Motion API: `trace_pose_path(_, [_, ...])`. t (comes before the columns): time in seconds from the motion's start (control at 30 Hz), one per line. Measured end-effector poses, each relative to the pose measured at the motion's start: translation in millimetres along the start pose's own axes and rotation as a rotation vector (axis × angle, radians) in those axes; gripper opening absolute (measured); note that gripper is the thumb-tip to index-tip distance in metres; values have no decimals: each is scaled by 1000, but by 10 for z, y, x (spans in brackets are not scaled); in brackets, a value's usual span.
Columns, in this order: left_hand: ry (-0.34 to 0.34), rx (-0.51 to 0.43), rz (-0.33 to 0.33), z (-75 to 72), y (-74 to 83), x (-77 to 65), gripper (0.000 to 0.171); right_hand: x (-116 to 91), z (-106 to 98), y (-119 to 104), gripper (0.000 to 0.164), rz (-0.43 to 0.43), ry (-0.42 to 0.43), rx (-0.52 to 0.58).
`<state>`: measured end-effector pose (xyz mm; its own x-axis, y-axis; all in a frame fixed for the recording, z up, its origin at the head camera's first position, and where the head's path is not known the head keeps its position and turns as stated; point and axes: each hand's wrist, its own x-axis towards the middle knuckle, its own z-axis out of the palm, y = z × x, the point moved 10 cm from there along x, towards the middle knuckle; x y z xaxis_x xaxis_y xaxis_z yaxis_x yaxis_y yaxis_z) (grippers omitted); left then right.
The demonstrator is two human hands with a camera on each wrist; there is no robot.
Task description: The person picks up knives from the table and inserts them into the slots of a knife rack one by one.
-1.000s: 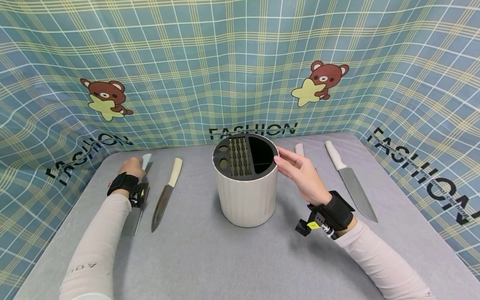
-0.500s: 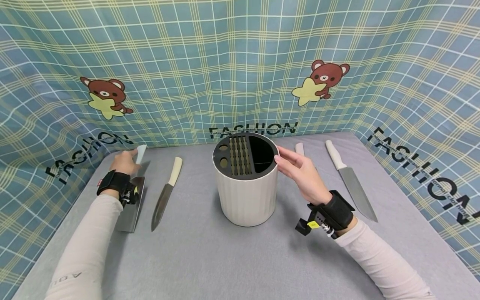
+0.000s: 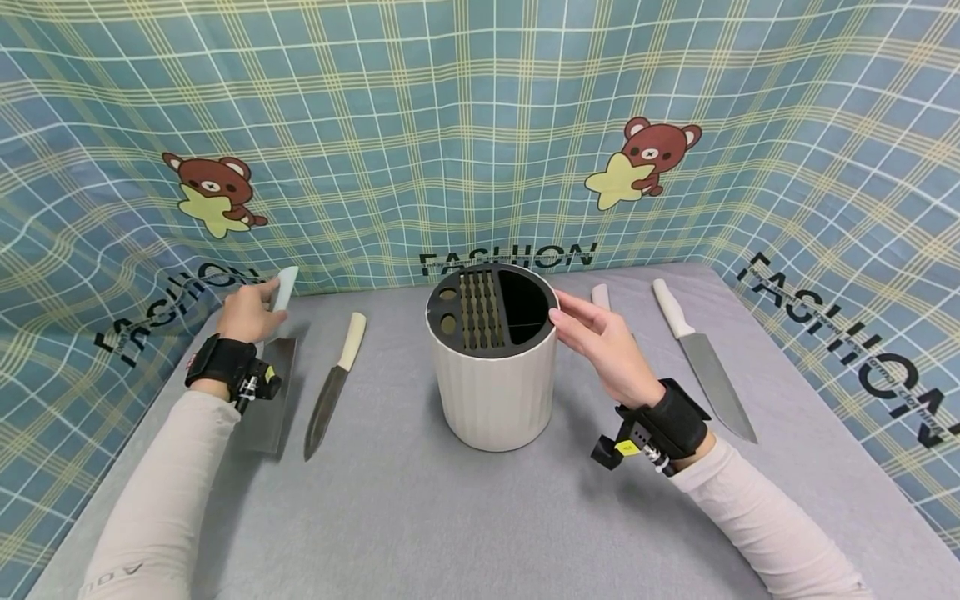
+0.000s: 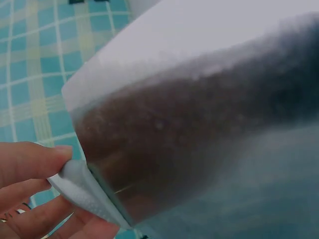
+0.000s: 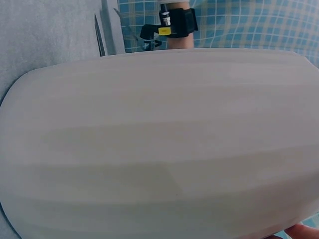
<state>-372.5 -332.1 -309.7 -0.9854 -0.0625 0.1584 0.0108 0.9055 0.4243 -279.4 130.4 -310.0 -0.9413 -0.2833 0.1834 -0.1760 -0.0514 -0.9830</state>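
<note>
I see a broad steel cleaver (image 3: 272, 417), its pale handle (image 3: 286, 287) pinched by the left hand (image 3: 250, 313) and pointing away. Well to its right, I see a ribbed white cylindrical holder (image 3: 495, 404) standing upright, its black top (image 3: 505, 310) with round holes, slots and a dark compartment; the right hand (image 3: 609, 348) touches its rim.

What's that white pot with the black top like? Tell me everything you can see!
The white pot is round, with ridges running down its side; it looks smooth, maybe plastic. Its black top has two round holes, a middle strip of wavy slots and one big dark opening, and nothing sticks out. It stands upright on the grey table, and the right hand touches its rim.
</note>
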Motion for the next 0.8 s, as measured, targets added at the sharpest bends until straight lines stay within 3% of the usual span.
trace_pose_path(0.37, [23, -174, 165, -53, 493, -151, 66, 21, -12, 10, 54, 5, 15, -12])
trace_pose_path(0.5, [56, -267, 236, 148, 265, 97, 68, 22, -12, 7, 54, 1, 13, -14])
trace_pose_path(0.63, [116, -257, 309, 452, -116, 459, 70, 18, -14, 8, 54, -3, 13, -22])
trace_pose_path(0.7, [97, -282, 346, 499, -120, 499, 71, 14, -15, 11, 53, -4, 14, -29])
trace_pose_path(0.8, [153, -257, 407, 651, -225, 633, 72, 8, -20, 11, 53, -6, 17, -43])
